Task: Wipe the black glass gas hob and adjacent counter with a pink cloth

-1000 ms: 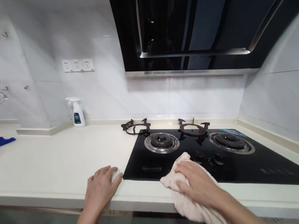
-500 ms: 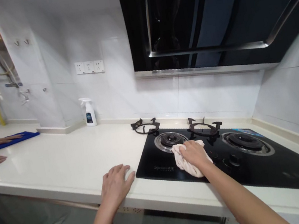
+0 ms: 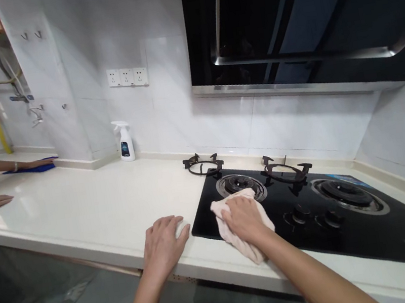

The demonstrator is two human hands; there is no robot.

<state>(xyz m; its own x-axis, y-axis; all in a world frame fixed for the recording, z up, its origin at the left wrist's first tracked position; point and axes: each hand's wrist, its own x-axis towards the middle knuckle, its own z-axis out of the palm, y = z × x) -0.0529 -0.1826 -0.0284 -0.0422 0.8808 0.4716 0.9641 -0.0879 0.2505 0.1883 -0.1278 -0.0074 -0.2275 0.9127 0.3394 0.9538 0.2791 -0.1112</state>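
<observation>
My right hand (image 3: 244,219) presses a pale pink cloth (image 3: 235,238) onto the front left of the black glass gas stove (image 3: 354,237). Part of the cloth hangs over the stove's front edge onto the counter. Just behind it lies the left burner (image 3: 240,184), its pan support lifted off. Left of the stove, my left hand (image 3: 166,240) rests on the white countertop (image 3: 91,205), fingers spread and holding nothing. Two control knobs (image 3: 300,214) stand to the right of the cloth.
Two black pan supports (image 3: 205,165) sit behind the stove near the wall. A white spray bottle (image 3: 124,142) stands by the wall corner. At far left, a co-worker's hand (image 3: 41,162) presses a blue cloth (image 3: 32,169). A range hood (image 3: 293,19) overhangs the stove.
My right hand has slid the cloth leftward and toward me across the stove. My left hand stays on the counter. The co-worker's hand has pushed the blue cloth farther along the counter.
</observation>
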